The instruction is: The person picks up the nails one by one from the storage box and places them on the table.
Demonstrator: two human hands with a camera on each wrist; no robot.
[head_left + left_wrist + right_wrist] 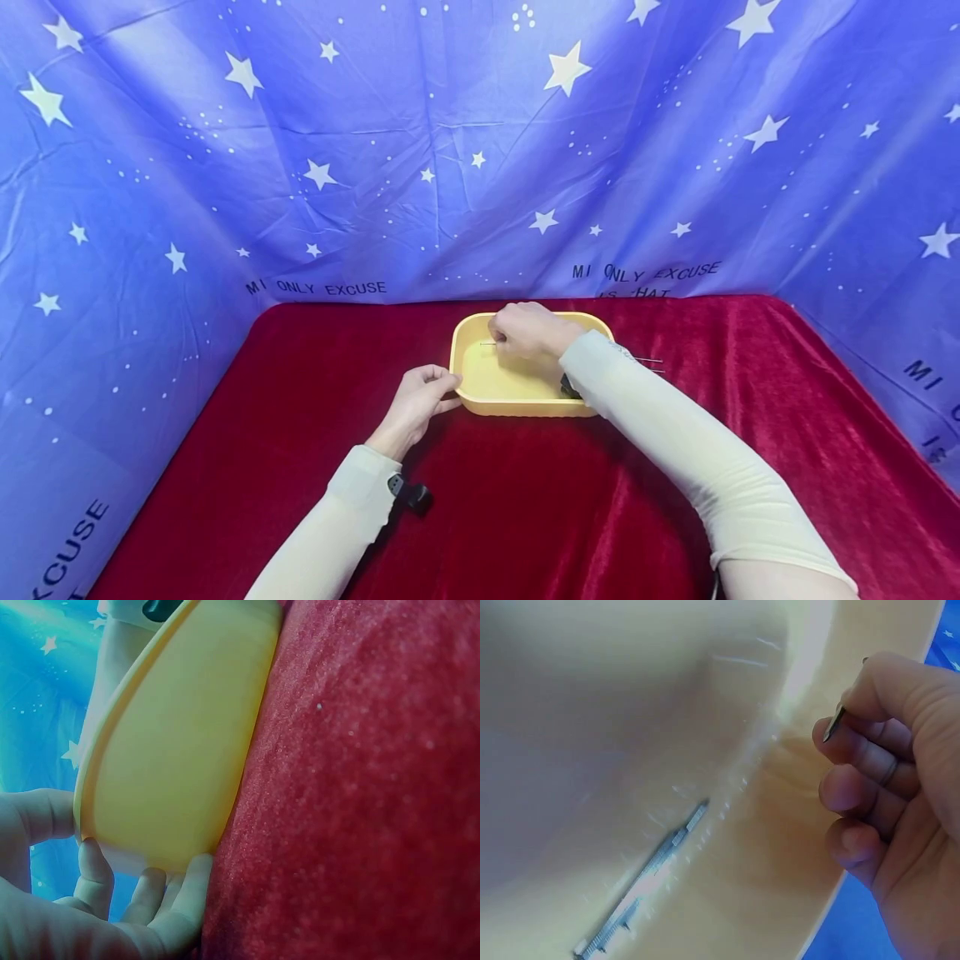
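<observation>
A metal rod is pinched in the right grip; the tray beneath is pinched, presumably for steadiness, by the left grip.

A thin metal rod is pinched over a yellow tray.
</observation>
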